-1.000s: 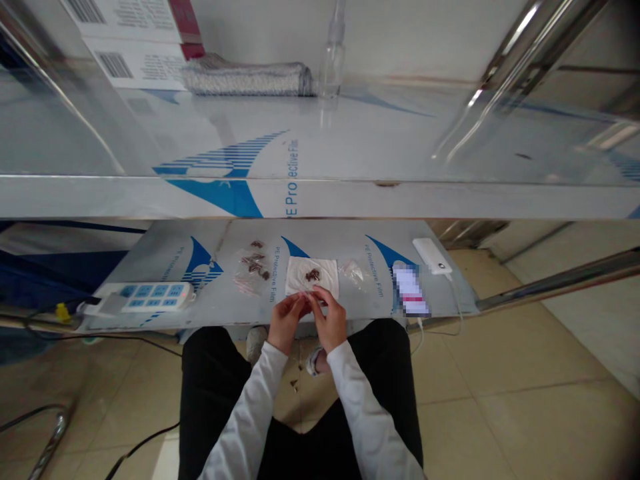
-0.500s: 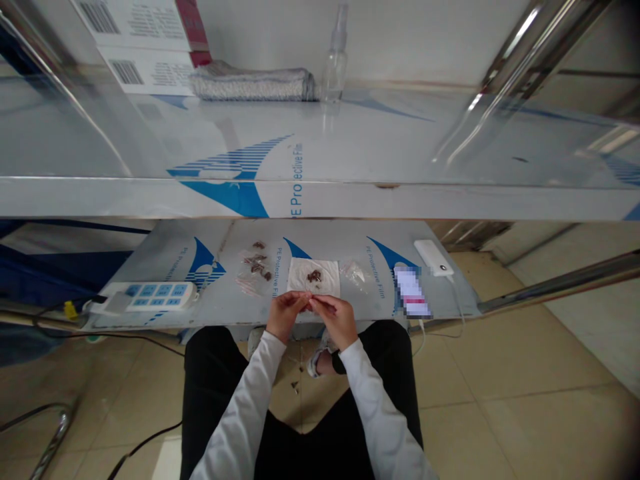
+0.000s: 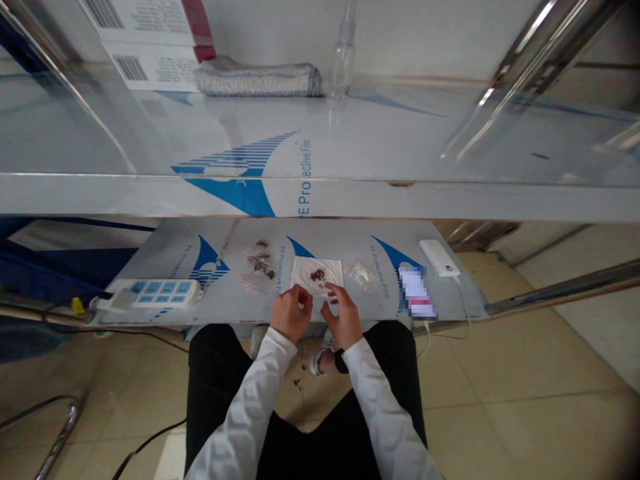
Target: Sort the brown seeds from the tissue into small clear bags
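Observation:
My left hand [image 3: 291, 313] is curled, its fingertips pressed together at the front edge of a white tissue [image 3: 297, 269]. Whatever it pinches is too small to make out. To its right, my right hand [image 3: 344, 317] has thumb and fingers apart, with the fingertips over the tissue's near right corner. A little pile of small dark brown pieces [image 3: 318, 275] lies on the tissue. Left of the tissue are more brown pieces [image 3: 263, 264] in or on clear plastic bags. Another crumpled clear plastic bag [image 3: 359, 273] rests to the right.
A power strip [image 3: 165, 293] lies at the lower shelf's left end. A phone [image 3: 416, 292] and a white power bank [image 3: 440, 257] with a cable lie at the right. The upper shelf [image 3: 350, 197] carries boxes [image 3: 155, 63], a folded towel [image 3: 260, 80] and a spray bottle [image 3: 343, 60].
My hands were together, fingertips meeting in front of the tissue. Now they are apart, and my right hand has opened and moved slightly right. The view has shifted slightly.

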The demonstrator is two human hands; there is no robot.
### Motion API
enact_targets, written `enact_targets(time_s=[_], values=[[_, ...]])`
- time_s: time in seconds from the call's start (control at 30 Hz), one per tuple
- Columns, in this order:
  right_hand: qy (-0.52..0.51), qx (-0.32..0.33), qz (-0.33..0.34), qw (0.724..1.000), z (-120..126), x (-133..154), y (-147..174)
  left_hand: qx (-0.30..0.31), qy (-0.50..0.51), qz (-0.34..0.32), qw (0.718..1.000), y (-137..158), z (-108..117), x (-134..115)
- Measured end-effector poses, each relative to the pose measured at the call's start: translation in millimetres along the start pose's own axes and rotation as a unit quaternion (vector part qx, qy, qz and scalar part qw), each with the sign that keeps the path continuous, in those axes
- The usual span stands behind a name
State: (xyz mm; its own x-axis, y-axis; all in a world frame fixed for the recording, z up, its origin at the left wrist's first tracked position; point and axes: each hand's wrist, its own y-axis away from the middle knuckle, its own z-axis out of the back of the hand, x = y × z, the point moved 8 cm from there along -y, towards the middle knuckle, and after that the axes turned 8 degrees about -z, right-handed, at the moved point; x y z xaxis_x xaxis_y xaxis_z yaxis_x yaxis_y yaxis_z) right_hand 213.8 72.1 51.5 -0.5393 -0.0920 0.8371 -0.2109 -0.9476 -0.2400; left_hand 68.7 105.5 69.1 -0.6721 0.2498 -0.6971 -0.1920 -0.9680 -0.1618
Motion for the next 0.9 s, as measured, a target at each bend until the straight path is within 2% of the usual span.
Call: enact_targets(time_s=[0.1, 0.2, 0.3, 0.4, 0.53, 0.6, 0.67, 0.7, 0.73, 0.8, 0.83, 0.9], values=[[-0.060, 0.106, 0.050, 0.991, -10, 13, 0, 0.027, 0.024, 0.004, 0.999, -7, -1, -2], [-0.089, 0.152, 0.033, 0.984, -16, 13, -4, 0.030, 0.065, 0.028, 0.997, -10, -1, 0], [-0.099, 0.112, 0.027, 0.988, -16, 8, -7, 0.028, 0.077, 0.026, 0.996, -12, -1, -1], [-0.104, 0.061, 0.020, 0.993, -18, 0, -6, 0.030, 0.001, -0.006, 1.000, -14, 1, -7], [-0.086, 0.040, 0.020, 0.995, -23, -6, -9, 0.005, -0.080, -0.033, 0.996, -17, 7, -9], [-0.052, 0.041, 0.027, 0.997, -22, -8, -20, -0.022, -0.064, -0.041, 0.997, -17, 13, -2], [0.063, 0.075, 0.031, 0.995, -25, -11, -39, -0.054, -0.051, -0.036, 0.997, -16, 23, 14], [0.154, 0.110, 0.036, 0.981, -29, -13, -50, -0.066, -0.057, -0.025, 0.996, -15, 28, 27], [0.249, 0.147, 0.044, 0.956, -34, -17, -61, -0.071, -0.078, -0.009, 0.994, -15, 33, 42], [0.392, 0.210, 0.062, 0.893, -44, -25, -83, -0.053, -0.143, 0.031, 0.988, -16, 39, 76], [0.431, 0.230, 0.073, 0.869, -48, -26, -93, -0.032, -0.181, 0.046, 0.982, -18, 40, 93], [0.467, 0.255, 0.091, 0.842, -58, -25, -109, -0.022, -0.211, 0.059, 0.975, -25, 42, 120]])
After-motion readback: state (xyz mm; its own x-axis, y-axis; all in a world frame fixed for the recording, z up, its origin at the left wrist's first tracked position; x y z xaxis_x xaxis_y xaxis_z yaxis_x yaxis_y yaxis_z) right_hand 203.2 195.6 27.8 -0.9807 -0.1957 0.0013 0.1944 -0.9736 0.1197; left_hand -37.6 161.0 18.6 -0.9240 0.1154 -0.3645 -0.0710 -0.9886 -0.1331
